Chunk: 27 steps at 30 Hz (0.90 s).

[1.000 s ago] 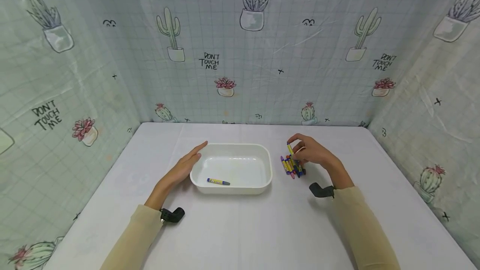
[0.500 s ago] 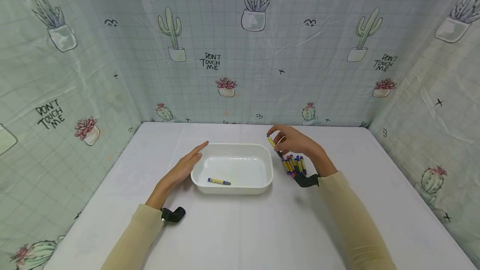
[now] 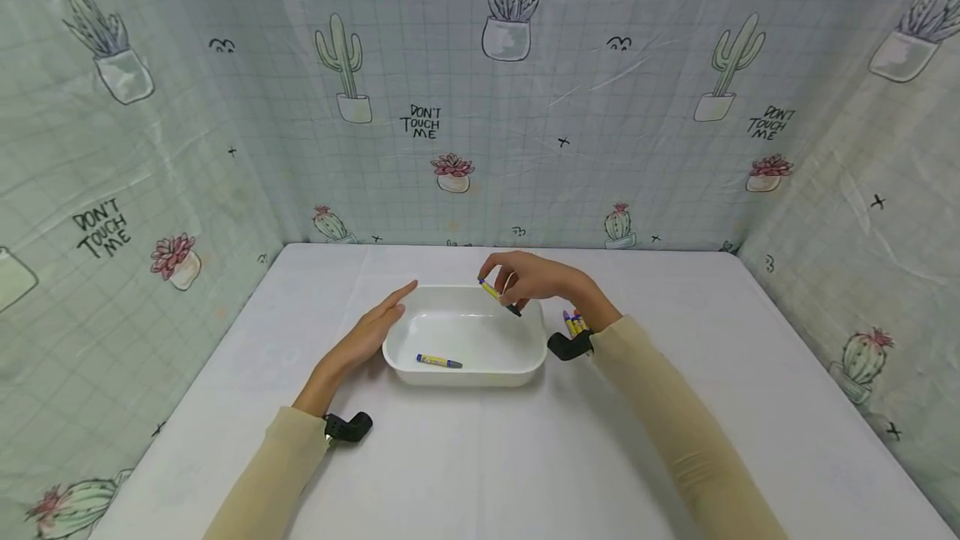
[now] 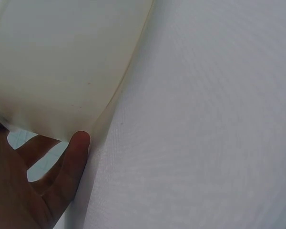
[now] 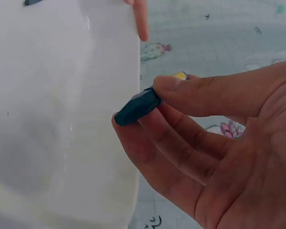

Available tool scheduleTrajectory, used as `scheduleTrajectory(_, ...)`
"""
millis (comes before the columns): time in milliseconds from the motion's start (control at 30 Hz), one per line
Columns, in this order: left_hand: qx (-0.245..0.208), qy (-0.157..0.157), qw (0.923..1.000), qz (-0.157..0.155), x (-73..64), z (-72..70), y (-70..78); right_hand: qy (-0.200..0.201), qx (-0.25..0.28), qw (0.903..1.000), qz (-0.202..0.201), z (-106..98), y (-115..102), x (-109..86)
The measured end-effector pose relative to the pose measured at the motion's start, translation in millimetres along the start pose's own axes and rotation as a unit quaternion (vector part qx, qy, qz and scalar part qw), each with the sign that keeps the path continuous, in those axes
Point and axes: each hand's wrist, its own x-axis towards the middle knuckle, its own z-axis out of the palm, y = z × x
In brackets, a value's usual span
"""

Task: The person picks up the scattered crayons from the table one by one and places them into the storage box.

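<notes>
Between the thumb and fingers of my right hand (image 3: 536,276) is a crayon (image 3: 490,289) with a yellow wrapper, held slanting over the far right part of a white tray (image 3: 465,378). Seen from the right wrist, the crayon's bare end (image 5: 137,108) is dark teal and angular, and the thumb presses its wrapper. A second, grey-tipped crayon (image 3: 439,362) lies inside the tray near its front wall. My left hand (image 3: 367,333) rests against the tray's left end with extended fingers; the left wrist view shows fingertips (image 4: 80,141) at the tray's outer wall (image 4: 62,62).
Several more crayons (image 3: 573,323) lie on the white-covered table (image 3: 465,465) right of the tray, partly hidden behind the right wrist's black camera (image 3: 570,346). A cloth backdrop (image 3: 555,98) printed with cacti stands behind and at both sides.
My right hand has carried the crayon leftward from the crayon pile to above the tray. My left hand and the tray have stayed in place.
</notes>
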Motion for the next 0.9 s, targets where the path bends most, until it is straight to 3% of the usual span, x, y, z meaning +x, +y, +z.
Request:
scheduleTrajectory(233, -0.007, -0.002, 1.0, 0.005, 1.1, -0.6, -2.8, -0.061, -0.008, 0.9981, -0.013, 11.0, -11.7, 24.9)
scheduleTrajectory(533, 0.005, -0.001, 0.9999, -0.011, 0.2, -0.8, -1.7, -0.133, -0.022, 0.9909, -0.002, 32.0, -19.8, 63.1)
scheduleTrajectory(900, 0.02, 0.004, 0.9998, 0.003, 3.0, -1.9, -1.8, -0.183, -0.01, 0.9829, 0.015, 58.0, -15.5, 92.1)
